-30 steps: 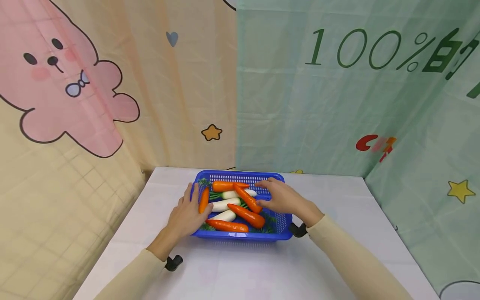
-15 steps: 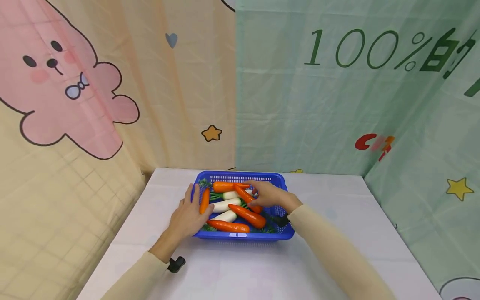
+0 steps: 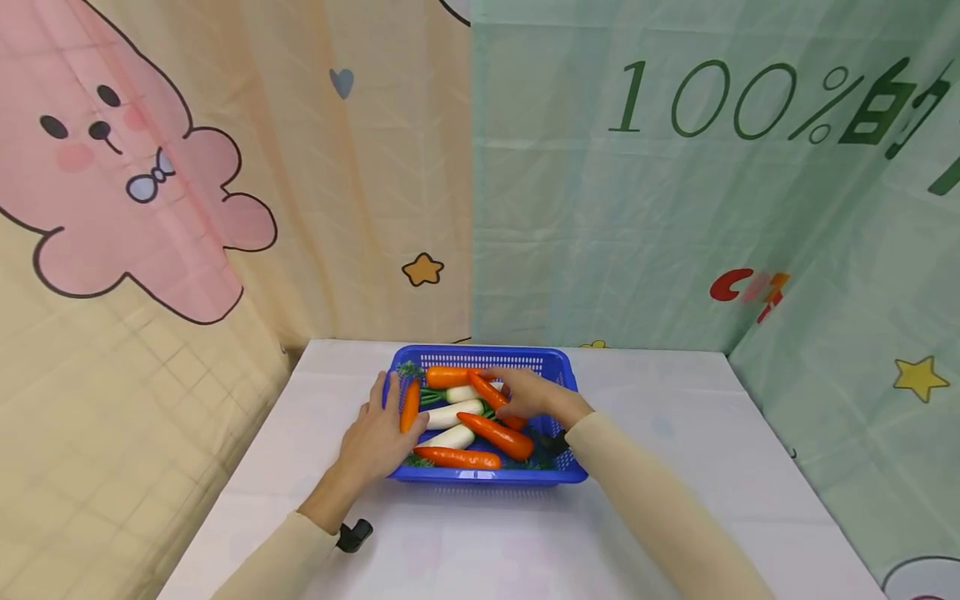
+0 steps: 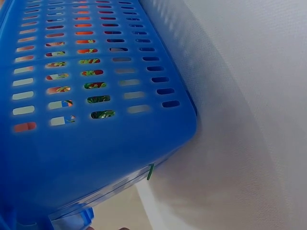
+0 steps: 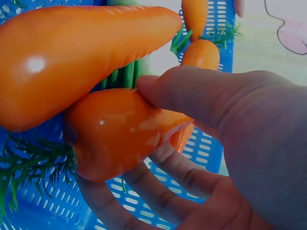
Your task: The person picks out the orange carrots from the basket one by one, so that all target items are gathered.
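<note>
A blue perforated basket (image 3: 487,476) holds several orange carrots and white radishes, some with green leafy tops. My left hand (image 3: 378,437) rests at the basket's left rim, fingers extended and thumb reaching over the inside, near an upright carrot (image 3: 409,406). In the left wrist view only fingertips show at the bottom edge, below the basket wall (image 4: 110,148). My right hand (image 3: 534,394) grips a slanted carrot (image 5: 112,132) at the basket's right part. Its thumb presses one side and its fingers curl round the other. Another carrot (image 3: 497,435) lies just in front of it.
White radishes (image 3: 453,413) lie in the middle of the basket, with a carrot (image 3: 457,458) along the front wall and one (image 3: 450,377) at the back. The basket stands on a white-covered table (image 3: 480,550). Printed curtains (image 3: 600,208) hang behind.
My right hand has moved left and down onto the slanted carrot and closed round it. The left hand stays at the left rim.
</note>
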Motion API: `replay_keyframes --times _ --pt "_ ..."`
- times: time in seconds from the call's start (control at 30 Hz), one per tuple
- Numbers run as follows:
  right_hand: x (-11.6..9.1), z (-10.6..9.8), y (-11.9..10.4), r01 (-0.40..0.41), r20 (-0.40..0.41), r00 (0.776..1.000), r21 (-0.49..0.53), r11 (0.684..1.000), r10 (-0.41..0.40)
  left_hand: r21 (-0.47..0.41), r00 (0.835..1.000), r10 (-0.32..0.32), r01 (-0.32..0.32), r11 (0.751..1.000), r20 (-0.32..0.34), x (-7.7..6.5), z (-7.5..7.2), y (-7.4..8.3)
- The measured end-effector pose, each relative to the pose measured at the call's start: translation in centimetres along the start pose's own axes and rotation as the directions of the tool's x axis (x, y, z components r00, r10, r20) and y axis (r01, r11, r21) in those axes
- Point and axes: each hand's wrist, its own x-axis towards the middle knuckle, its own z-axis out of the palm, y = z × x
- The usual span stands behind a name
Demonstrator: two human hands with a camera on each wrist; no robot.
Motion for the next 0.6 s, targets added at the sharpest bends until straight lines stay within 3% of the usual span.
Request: replay_keyframes --times 0.6 --pt "-0.2 -0.67 -0.15 0.01 -0.023 1.0 0.023 1.0 -0.01 0.001 1.0 -0.019 0.019 1.0 -0.001 0.01 0.05 0.01"
